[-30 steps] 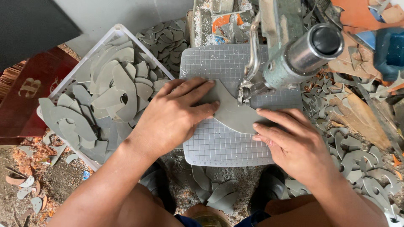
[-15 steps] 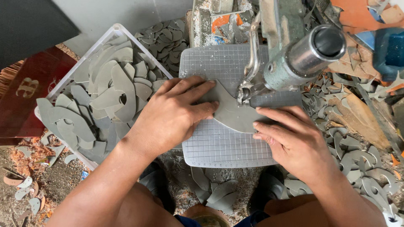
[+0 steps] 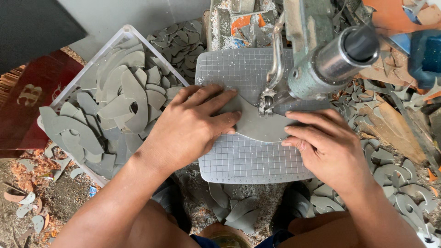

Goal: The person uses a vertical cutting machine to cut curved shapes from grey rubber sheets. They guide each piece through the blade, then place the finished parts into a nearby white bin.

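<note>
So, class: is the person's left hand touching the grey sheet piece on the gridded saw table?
Touching. The head view shows the left hand pressed flat on the grey sheet piece.

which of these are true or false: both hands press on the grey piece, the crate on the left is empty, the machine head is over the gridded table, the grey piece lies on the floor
1. Both hands press on the grey piece. True: the left hand and right hand lie flat on the grey piece.
2. The crate is empty. False: the white crate is filled with grey cut-outs.
3. The machine head is over the gridded table. True: the machine head hangs over the gridded table.
4. The grey piece lies on the floor. False: it lies on the gridded table.
</note>
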Available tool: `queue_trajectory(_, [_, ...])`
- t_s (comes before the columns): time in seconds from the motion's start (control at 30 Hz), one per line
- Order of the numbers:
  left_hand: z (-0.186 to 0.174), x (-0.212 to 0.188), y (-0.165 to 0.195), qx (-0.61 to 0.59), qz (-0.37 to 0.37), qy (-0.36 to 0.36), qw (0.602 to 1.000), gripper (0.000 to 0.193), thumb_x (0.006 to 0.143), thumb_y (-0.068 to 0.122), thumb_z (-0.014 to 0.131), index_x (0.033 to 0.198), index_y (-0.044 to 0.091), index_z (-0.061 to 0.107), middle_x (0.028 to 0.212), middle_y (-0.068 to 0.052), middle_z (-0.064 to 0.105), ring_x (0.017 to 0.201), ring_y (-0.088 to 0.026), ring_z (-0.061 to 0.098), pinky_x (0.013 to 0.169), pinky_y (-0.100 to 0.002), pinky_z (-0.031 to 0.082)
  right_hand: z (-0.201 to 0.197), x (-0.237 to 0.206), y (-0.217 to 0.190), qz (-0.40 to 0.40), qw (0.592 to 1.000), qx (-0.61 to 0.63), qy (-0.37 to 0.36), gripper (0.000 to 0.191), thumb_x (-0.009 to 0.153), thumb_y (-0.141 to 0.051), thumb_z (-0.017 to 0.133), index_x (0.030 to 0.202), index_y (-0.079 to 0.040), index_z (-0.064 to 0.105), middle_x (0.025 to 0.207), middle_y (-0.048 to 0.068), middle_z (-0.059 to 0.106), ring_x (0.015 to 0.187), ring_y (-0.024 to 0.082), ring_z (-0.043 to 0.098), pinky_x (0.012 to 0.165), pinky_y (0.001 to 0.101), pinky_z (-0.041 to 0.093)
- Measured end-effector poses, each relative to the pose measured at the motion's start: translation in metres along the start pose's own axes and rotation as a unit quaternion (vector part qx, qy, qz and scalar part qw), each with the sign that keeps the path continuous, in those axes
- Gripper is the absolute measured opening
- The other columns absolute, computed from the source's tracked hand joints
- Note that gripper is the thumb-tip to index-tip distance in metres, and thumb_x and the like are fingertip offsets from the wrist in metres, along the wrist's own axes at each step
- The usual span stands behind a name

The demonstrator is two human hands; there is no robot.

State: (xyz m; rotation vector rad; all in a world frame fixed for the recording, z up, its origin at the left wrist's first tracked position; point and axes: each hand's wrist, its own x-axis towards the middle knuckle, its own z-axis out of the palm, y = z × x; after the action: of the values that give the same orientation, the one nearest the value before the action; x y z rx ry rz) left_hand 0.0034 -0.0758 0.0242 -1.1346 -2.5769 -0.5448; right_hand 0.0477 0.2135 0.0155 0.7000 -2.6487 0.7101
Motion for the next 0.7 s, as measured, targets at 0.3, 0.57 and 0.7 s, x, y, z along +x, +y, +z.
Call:
queue_trajectory(0.3, [0.003,0.001,0.005,0.022,-0.001,-0.004,1.000,0.031,0.087,0.036,0.072,0.110,0.016,0.078,0.139,-0.010,0.065,0.132,-0.032,0.057,0.109,-0.052,0.045,-0.001,0.004,0.012,0.010,0.999,-0.030,0.018,0.019,0.077,-0.008,0.084,0.095,-0.007,0.078,0.116,0.003,0.075,0.099,0.023,0.069,0.086,0.0360,0.058])
queue_trajectory(0.57, [0.003,0.000,0.013,0.035,0.000,0.010,0.999,0.034,0.087,0.037,0.072,0.111,0.013,0.075,0.136,-0.011,0.067,0.129,-0.033,0.059,0.107,-0.050,0.047,-0.003,0.010,0.021,0.001,0.999,-0.018,0.033,0.019,0.078,-0.009,0.085,0.095,-0.007,0.076,0.114,0.005,0.075,0.103,0.025,0.070,0.091,0.0376,0.057])
queue_trajectory(0.7, [0.004,0.002,0.015,0.039,0.003,0.008,0.999,0.035,0.088,0.039,0.071,0.111,0.013,0.075,0.134,-0.011,0.067,0.130,-0.032,0.059,0.107,-0.051,0.047,-0.002,0.012,0.027,0.000,0.999,-0.030,0.036,0.021,0.078,-0.012,0.087,0.095,-0.007,0.077,0.110,0.004,0.076,0.098,0.023,0.070,0.088,0.0367,0.057])
